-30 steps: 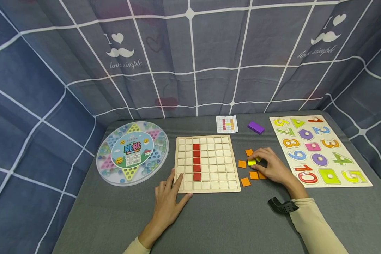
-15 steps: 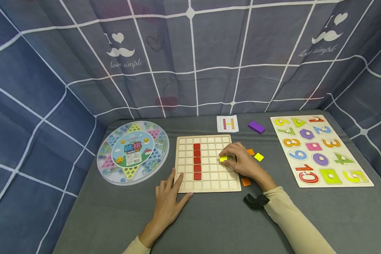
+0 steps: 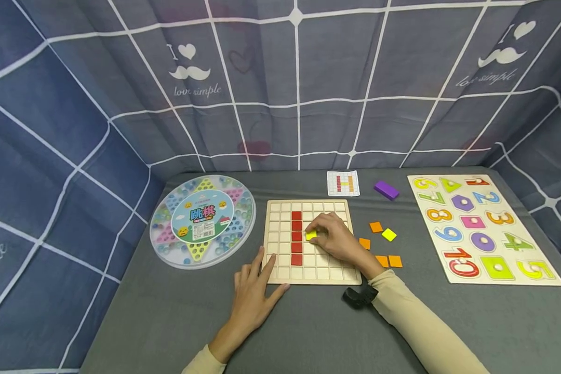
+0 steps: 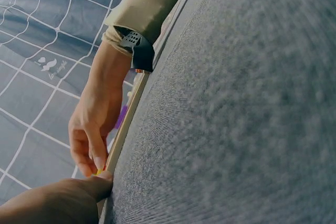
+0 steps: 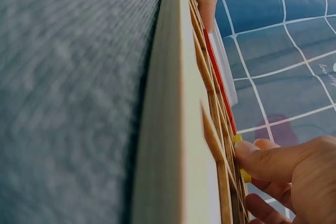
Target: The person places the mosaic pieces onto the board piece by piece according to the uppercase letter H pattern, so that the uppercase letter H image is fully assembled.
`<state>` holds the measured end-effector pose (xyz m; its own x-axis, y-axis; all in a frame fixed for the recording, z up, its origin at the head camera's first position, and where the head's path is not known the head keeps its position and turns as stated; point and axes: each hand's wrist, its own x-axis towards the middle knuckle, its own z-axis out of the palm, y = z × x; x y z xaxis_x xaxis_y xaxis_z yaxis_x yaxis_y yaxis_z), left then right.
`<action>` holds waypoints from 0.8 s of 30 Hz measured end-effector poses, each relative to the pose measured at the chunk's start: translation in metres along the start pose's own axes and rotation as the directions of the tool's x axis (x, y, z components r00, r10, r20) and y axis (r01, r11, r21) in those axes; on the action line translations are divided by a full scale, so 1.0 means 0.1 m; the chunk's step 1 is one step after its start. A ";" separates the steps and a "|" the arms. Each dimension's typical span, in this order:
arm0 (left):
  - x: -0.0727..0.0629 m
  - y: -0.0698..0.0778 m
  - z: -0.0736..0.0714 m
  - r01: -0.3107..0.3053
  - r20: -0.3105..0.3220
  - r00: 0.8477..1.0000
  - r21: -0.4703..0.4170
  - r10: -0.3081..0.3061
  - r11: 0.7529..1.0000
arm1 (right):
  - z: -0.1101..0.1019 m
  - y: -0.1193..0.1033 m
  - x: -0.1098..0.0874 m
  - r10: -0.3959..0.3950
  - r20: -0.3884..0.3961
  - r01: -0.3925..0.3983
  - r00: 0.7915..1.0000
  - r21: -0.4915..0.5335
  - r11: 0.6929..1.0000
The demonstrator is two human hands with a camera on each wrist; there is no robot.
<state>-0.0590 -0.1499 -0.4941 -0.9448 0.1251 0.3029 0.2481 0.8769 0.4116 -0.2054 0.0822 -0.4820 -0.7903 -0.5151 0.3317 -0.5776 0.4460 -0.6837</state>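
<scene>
My right hand (image 3: 336,238) pinches a yellow square tile (image 3: 311,235) between thumb and fingers over the wooden grid board (image 3: 327,276). The tile is just right of the middle one of several red tiles (image 3: 296,236), which form a column. In the right wrist view, thumb and fingertips hold the yellow tile (image 5: 238,139) right at the grid surface. My left hand (image 3: 252,298) rests with extended fingers at the board's front left corner, thumb along the near edge. The left wrist view has the left hand (image 4: 52,203) in front, partly covering the right fingertips.
Right of the board lie several orange tiles (image 3: 395,261) and a yellow tile (image 3: 389,235). Behind it are a printed pattern card (image 3: 343,183) and a purple block (image 3: 386,190). A round marble game box (image 3: 202,221) flanks it left, a number puzzle board (image 3: 483,221) far right.
My right hand has picked up a yellow tile from the loose pile and carried it left across the board to the red column. The left hand stays put; the head view has shifted slightly.
</scene>
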 end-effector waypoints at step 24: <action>0.01 0.00 0.01 -0.013 -0.014 1.000 0.006 0.013 1.000 | 0.05 -0.01 -0.03 0.035 0.012 -0.035 0.999 -0.010 0.999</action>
<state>-0.0597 -0.1493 -0.4947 -0.9383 0.1302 0.3203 0.2591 0.8781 0.4023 -0.2014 0.0789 -0.4853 -0.8077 -0.5078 0.2996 -0.5515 0.4707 -0.6887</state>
